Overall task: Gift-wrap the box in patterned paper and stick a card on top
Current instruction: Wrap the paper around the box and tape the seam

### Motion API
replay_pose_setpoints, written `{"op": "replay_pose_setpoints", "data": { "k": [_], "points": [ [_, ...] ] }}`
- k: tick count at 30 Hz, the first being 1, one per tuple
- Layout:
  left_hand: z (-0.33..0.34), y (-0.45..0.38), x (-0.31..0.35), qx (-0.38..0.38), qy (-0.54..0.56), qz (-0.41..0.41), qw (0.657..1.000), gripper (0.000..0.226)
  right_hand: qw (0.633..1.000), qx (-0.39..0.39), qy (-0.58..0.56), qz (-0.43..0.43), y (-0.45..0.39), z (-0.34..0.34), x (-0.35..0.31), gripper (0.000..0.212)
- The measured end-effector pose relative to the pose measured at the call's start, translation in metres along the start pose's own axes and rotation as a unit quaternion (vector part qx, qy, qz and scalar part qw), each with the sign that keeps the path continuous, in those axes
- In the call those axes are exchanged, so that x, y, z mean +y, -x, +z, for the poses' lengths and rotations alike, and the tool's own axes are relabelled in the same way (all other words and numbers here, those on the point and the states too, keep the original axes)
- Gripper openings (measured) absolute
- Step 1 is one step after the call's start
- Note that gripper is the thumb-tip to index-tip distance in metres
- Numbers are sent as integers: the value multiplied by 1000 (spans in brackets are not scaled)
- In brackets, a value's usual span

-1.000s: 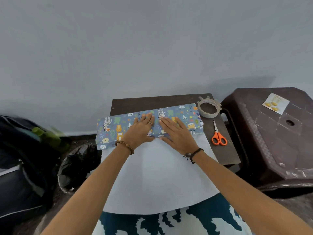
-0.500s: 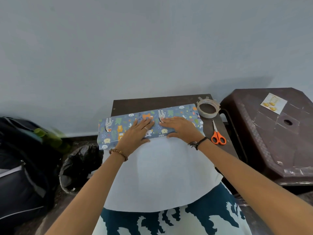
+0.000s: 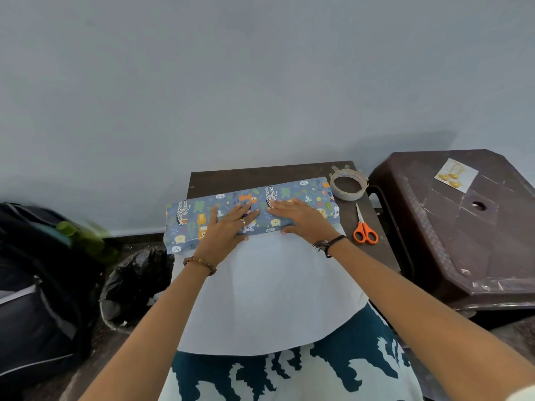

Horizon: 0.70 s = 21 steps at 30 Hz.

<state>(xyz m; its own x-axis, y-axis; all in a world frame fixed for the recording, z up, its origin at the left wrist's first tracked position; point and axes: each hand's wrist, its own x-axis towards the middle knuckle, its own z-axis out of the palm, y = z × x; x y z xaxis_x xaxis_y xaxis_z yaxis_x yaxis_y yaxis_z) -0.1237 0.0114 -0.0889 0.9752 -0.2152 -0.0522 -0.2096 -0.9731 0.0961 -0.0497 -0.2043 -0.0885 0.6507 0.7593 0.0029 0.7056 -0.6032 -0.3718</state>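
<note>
The box (image 3: 199, 218), covered by blue animal-patterned paper, lies across a small dark table (image 3: 260, 176). The paper's white underside (image 3: 269, 287) spreads from the box toward me and hangs over my lap. My left hand (image 3: 228, 230) lies flat on the box's top, fingers straight, pointing right. My right hand (image 3: 301, 217) presses flat beside it, fingers pointing left, fingertips nearly meeting the left hand's. A small white card (image 3: 456, 175) with gold shapes rests on the brown plastic stool (image 3: 451, 241) at the right.
A roll of clear tape (image 3: 347, 185) sits at the table's back right corner, orange-handled scissors (image 3: 364, 227) in front of it. A dark backpack (image 3: 34, 285) and a black plastic bag (image 3: 133, 285) stand on the floor at the left. A grey wall rises behind.
Both hands have slid further onto the top of the wrapped box, the right hand turning so its fingers point left. The box has stayed in place.
</note>
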Motion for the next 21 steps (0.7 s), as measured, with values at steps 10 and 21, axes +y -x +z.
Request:
{"op": "replay_pose_setpoints", "data": {
  "k": [10,21],
  "points": [
    [-20,17,31,122,378,-222,891,80,991,16,-64,120,5,-5,-12,53],
    [-11,22,6,145,220,-350,899,81,988,21,-68,139,5,-8,-14,50]
  ]
}}
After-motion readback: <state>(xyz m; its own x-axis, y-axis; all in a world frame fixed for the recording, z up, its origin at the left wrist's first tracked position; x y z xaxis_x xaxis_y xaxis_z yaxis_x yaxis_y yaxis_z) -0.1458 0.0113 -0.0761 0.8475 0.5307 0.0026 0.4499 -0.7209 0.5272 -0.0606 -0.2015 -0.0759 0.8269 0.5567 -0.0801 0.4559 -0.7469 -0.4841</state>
